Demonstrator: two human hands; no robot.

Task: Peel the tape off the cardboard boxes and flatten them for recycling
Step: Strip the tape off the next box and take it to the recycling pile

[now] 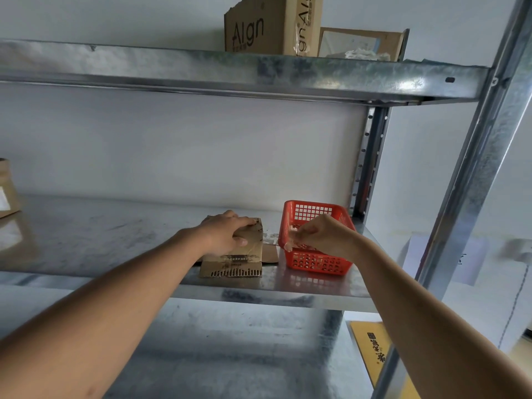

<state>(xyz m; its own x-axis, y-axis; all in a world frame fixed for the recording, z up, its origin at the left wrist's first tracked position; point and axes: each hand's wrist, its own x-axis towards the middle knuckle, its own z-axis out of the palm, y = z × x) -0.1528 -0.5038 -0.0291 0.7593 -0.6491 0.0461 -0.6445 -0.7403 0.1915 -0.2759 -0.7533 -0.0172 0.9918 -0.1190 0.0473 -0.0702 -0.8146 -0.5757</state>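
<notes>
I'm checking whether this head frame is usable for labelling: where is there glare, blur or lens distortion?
Head view: glare patches on the upper shelf beam and a bright reflection on the middle shelf beside the red basket; wide-angle bending tilts the right upright; the far right edge is smeared; the flattened cardboard under the left hand stays sharp.

Left-edge cardboard box point(7, 188) — cut off

Galvanized metal shelf point(86, 240), dull grey with a mottled, scuffed sheen that faintly reflects objects. Flattened cardboard box point(239, 254), matt brown paper, its corrugated fluted edge exposed at the front. Red plastic basket point(316, 262), smooth, slightly glossy, perforated walls. Crumpled clear glossy tape point(289, 245).
</notes>
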